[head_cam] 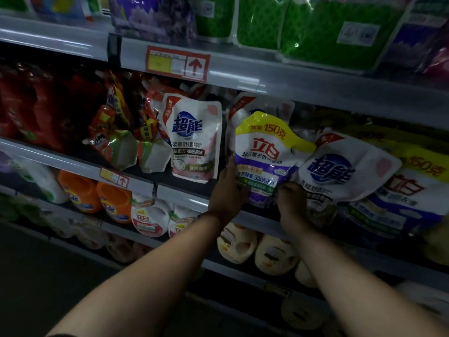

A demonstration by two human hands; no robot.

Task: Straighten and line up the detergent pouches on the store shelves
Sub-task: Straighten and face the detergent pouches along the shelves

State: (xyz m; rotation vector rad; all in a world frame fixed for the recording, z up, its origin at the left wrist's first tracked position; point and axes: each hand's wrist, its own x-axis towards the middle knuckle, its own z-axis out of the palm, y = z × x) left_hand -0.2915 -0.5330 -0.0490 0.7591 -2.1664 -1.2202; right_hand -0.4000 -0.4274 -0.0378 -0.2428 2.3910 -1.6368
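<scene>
A purple and yellow detergent pouch [266,152] stands on the middle shelf [184,194], leaning a little left. My left hand [227,193] grips its lower left edge. My right hand [291,203] pinches its lower right corner, where a white and pink pouch [345,169] lies tilted against it. Another white and pink pouch [194,139] stands upright to the left with a gap between. A further purple and yellow pouch [410,190] leans at the right.
Red and orange pouches [121,132] slump at the left of the same shelf. Orange jugs [97,193] and white jugs [150,220] fill the shelf below. Green packs [323,27] sit on the shelf above. A red price tag [177,63] hangs on its edge.
</scene>
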